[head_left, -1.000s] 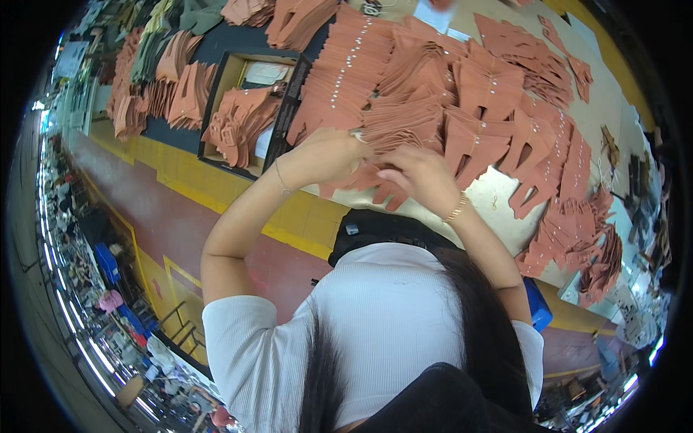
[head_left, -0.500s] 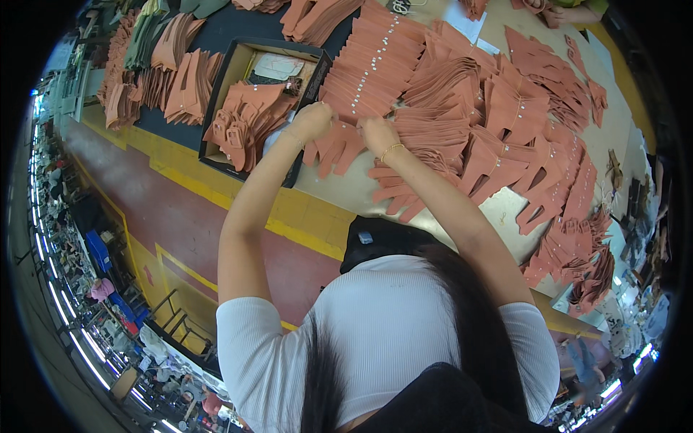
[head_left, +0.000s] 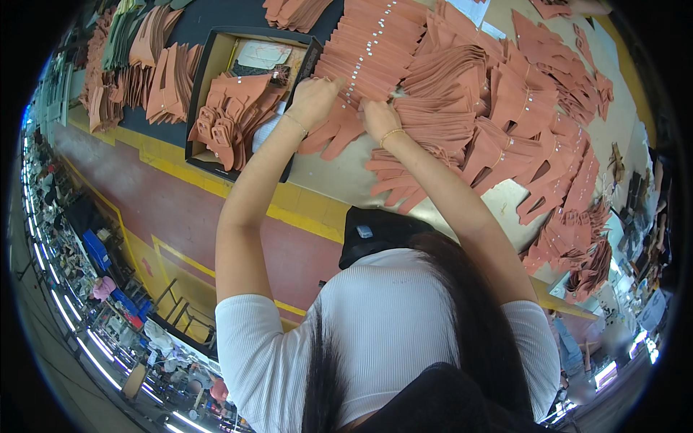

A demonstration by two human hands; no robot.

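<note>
**Both hands at the near end of a fanned row of cut pieces**

Nearest the camera were the person's white ribbed top and long dark hair, with both bare forearms stretched up and away over the yellow-edged rim of the pale grey worktable [head_left: 339, 180].

The left hand [head_left: 312, 101], a thin bracelet at its wrist, was curled with fingers bent down onto the near end of the overlapping row of terracotta-coloured flat cut pieces studded with small silver rivets [head_left: 372, 50]. It seemed to pinch the lowest piece of that row, though the fingertips were hidden under the knuckles, so the hold cannot be told for sure. The right hand [head_left: 379, 117], also braceleted, lay just beside it, fingers closed loosely over the same end of the stack; whether it gripped or only pressed cannot be told.

From the hands the row ran away and slightly right, its long axis pointing from the wrists toward the far table edge. Both hands met it at its near end, the left a little farther forward.

Just left of the left hand stood a shallow black-walled cardboard tray [head_left: 198, 115] holding more terracotta pieces. Farther right, fanned heaps of similar terracotta cut shapes [head_left: 520, 108] covered the table.
</note>
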